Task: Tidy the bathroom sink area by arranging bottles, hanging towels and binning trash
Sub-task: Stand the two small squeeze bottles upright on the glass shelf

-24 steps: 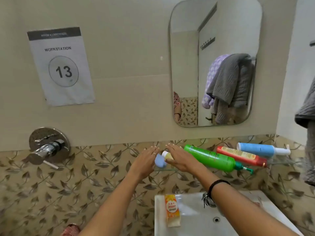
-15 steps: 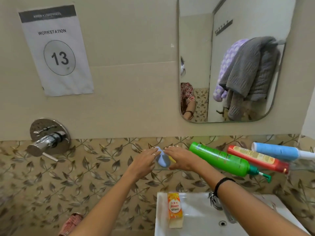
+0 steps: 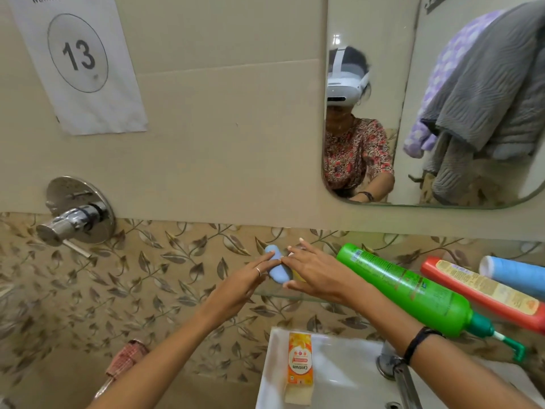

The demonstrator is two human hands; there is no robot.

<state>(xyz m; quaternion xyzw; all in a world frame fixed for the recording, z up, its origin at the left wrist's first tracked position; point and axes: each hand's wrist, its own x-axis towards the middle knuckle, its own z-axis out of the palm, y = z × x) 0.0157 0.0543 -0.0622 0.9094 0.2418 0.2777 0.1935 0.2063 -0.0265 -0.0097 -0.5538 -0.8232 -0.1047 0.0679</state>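
Observation:
A small light-blue bottle (image 3: 277,267) leans tilted at the left end of the glass shelf (image 3: 274,295). My left hand (image 3: 239,287) has its fingertips closed on the bottle's left side. My right hand (image 3: 315,273) lies against its right side, curled over a small yellow bottle (image 3: 297,276) that is mostly hidden. To the right, a green pump bottle (image 3: 404,287), a red bottle (image 3: 483,290) and a blue bottle (image 3: 516,270) stand side by side on the shelf. An orange carton (image 3: 300,370) rests on the white sink (image 3: 339,376).
The sink tap (image 3: 395,370) sits under my right forearm. A chrome wall valve (image 3: 76,214) juts out at the left. The mirror (image 3: 383,98) reflects grey and purple towels hanging behind me. A pink checked cloth (image 3: 124,361) lies low at the left.
The light-blue bottle has shifted from lying low between my hands to a more upright tilt. Both hands stayed at the shelf's left end while the view moved closer.

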